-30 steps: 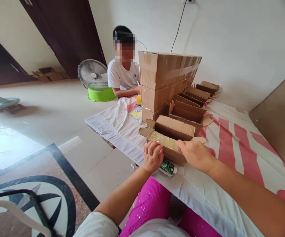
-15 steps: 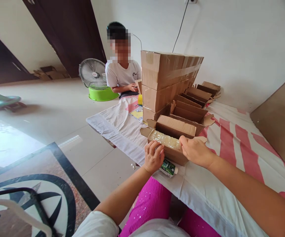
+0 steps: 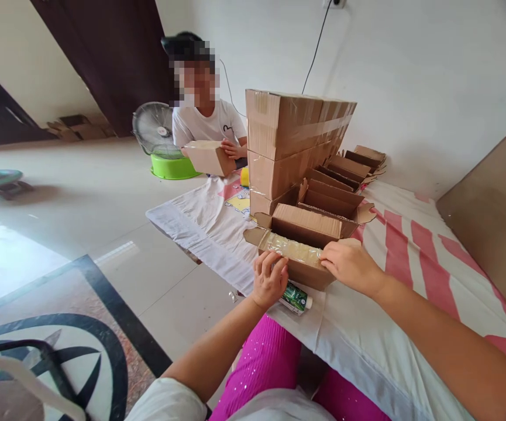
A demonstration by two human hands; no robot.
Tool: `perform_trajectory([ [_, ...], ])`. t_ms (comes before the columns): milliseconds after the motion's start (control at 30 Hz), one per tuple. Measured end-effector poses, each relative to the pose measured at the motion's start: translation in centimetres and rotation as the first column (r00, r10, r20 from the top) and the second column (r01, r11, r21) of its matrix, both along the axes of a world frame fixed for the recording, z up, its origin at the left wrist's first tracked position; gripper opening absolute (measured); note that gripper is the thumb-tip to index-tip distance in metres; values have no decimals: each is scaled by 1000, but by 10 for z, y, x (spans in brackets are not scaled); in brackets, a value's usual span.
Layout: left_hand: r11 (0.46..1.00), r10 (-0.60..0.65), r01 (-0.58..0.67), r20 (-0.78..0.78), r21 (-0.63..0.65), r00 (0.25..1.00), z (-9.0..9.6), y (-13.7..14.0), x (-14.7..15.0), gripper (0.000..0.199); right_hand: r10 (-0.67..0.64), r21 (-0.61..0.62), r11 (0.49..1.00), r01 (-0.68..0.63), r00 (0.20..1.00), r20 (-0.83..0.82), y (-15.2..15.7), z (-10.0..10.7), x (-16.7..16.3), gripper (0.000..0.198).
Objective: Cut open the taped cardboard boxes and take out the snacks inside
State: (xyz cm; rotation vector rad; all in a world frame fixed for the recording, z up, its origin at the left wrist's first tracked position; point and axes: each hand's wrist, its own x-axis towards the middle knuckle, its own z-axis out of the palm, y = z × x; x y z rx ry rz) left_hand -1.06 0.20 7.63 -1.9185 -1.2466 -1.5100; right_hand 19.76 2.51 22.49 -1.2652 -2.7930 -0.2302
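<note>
An open cardboard box (image 3: 307, 275) stands at the table's near edge, with pale contents in clear plastic wrap (image 3: 290, 248) filling its top. My left hand (image 3: 270, 280) is closed over the box's near left rim, fingers curled. At the right end, my right hand (image 3: 351, 263) is closed with bent fingers at the near rim, right beside the wrapped contents. One end flap (image 3: 255, 235) sticks out at the left. Under the box's near side lies a green carton with a white cap (image 3: 296, 298), partly hidden by the box and my left hand.
Taped boxes (image 3: 296, 126) are stacked behind. A row of open boxes (image 3: 334, 199) runs back to their right. Across the table, another person (image 3: 209, 126) holds a cardboard box (image 3: 211, 156). A fan (image 3: 154, 128) stands on the floor. A striped cloth (image 3: 432, 257) covers the table.
The other person has raised a cardboard box into fuller view and leaned left. My right fingers have shifted slightly at the box's right end. My left hand stays at the rim.
</note>
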Motion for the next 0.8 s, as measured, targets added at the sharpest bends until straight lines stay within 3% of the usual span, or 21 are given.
perform_trajectory([
  [133,1000,-2,2,-7,-8,1000,-1,0,0,34,26,84,995,-44,980,199,-1,-6,-6,23],
  [367,1000,1,-1,-6,-14,1000,2,0,0,34,-17,7,1000,16,940,340,6,0,-14,22],
  [500,1000,-2,2,-8,-22,1000,2,1,-1,34,-160,-83,979,187,953,258,13,7,-21,19],
  [633,999,13,-15,-44,-33,999,2,2,-1,36,-418,-208,886,414,908,26,23,7,-20,13],
  [700,999,18,-19,-51,-26,999,3,3,-1,37,-489,-267,848,458,870,-60,28,4,-16,10],
  [800,999,31,-33,-59,-23,998,4,3,-1,37,-529,-290,831,476,836,-145,34,-3,-9,9],
])
